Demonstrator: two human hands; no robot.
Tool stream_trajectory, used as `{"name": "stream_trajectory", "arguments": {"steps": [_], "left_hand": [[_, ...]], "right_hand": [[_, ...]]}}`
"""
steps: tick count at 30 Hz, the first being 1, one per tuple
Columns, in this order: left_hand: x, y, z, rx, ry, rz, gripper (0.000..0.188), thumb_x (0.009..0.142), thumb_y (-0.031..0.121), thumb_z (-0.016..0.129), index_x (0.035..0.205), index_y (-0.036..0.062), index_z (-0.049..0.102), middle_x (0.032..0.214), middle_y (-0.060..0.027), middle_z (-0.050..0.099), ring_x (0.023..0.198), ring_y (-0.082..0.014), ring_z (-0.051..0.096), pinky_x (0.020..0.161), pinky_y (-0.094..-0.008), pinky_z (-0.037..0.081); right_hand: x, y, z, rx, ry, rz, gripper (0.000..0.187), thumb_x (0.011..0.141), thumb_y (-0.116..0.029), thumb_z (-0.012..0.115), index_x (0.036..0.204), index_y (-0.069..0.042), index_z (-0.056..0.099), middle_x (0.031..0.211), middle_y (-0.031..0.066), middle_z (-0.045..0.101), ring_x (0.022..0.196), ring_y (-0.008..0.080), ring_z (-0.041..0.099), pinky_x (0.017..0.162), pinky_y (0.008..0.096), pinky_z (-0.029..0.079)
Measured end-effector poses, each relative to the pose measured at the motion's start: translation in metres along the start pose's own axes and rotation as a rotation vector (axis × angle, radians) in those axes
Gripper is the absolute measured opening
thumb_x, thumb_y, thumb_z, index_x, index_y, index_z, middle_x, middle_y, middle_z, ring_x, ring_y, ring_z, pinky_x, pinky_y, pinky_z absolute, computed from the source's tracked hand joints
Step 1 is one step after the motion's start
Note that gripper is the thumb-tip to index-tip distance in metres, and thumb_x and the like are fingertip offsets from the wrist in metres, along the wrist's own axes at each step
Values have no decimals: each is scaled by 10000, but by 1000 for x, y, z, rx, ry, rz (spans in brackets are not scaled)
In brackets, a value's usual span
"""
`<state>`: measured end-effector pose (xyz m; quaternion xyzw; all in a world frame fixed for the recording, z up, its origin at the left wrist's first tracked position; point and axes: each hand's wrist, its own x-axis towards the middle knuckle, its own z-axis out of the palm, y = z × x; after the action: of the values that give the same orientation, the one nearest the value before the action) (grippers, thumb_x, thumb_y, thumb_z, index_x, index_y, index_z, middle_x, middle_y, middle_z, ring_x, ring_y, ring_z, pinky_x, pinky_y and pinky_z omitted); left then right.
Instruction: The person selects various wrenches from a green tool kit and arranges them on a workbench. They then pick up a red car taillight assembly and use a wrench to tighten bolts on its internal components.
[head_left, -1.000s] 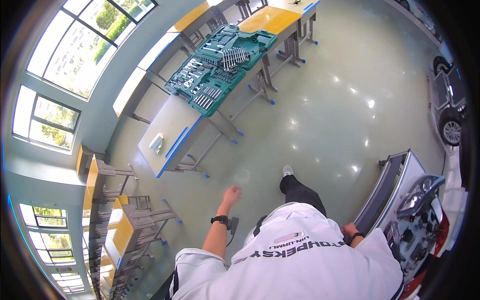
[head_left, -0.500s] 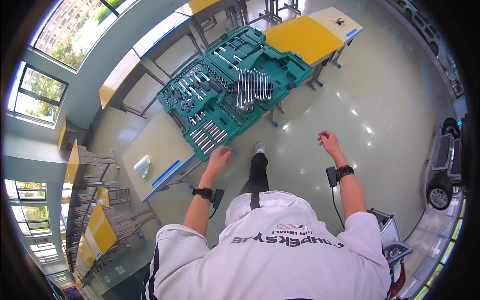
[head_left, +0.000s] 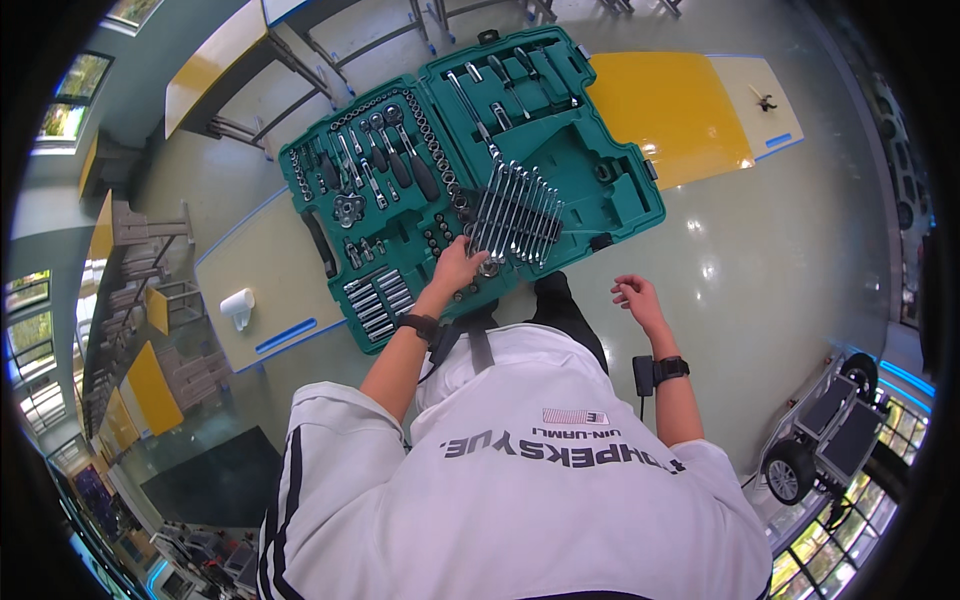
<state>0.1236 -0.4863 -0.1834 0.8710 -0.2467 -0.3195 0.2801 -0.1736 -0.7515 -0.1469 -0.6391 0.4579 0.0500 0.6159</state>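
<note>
A large green tool case (head_left: 590, 225) lies opened flat on the tables before me, with sockets, ratchets and screwdrivers in its recesses. On top of it, across the fold, rests a fanned set of combination wrenches (head_left: 518, 215) in a dark holder. My left hand (head_left: 458, 268) is over the case at the near left end of these wrenches, its thumb and fingers apart around the wrench ends; some fingertips are hidden. To the right of the case my right hand (head_left: 637, 297) hangs above the floor, fingers loosely bent and apart, holding nothing. Long sockets (head_left: 378, 303) fill the near left corner.
A white cup-like object (head_left: 238, 305) and a blue strip (head_left: 286, 336) are on the left table (head_left: 270, 265). A yellow table (head_left: 670, 120) extends to the right, with a small dark item (head_left: 766, 103) beyond it. A wheeled vehicle frame (head_left: 815, 440) stands at the right.
My left hand has moved from the case's near edge forward to the wrench set. I have come closer to the case, and the view has turned. My right hand stays apart from the case.
</note>
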Motion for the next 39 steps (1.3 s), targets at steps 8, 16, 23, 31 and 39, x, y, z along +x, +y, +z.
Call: {"name": "stream_trajectory", "arguments": {"steps": [8,16,23,31,39], "left_hand": [[-26,26,-12,-211,-17,-343,458,825,190,647,1200,-15,485,918,-152,639,773,-244,627,689,-367,498],[-18,97,20,333,294,-9,553,755,176,678,1258,71,472,1389,-156,355,1297,-353,318,1023,-456,323],[14,135,57,518,163,110,726,753,452,682,1391,311,366,1515,-148,135,1399,-357,111,1078,-607,126],[23,129,63,524,158,93,735,734,432,703,1381,355,363,1516,-121,158,1403,-351,105,1086,-590,130],[23,137,65,540,96,79,748,746,386,710,1395,354,339,1520,-126,115,1402,-367,85,1073,-617,135]], "right_hand": [[160,-86,29,-142,-308,-281,276,866,-80,533,1108,48,572,934,115,652,697,158,630,639,295,510],[186,-103,45,-191,-651,-65,374,862,-161,605,1160,57,550,947,95,637,709,141,618,612,279,511],[206,-98,48,-350,-706,-17,347,848,-236,648,1047,43,595,841,81,637,685,140,611,591,273,503],[207,-97,47,-251,-685,22,240,822,-229,643,893,0,640,769,51,632,643,117,600,573,233,476],[202,-89,49,-198,-576,24,269,795,-214,641,868,44,625,735,74,648,619,135,617,562,243,495]]}}
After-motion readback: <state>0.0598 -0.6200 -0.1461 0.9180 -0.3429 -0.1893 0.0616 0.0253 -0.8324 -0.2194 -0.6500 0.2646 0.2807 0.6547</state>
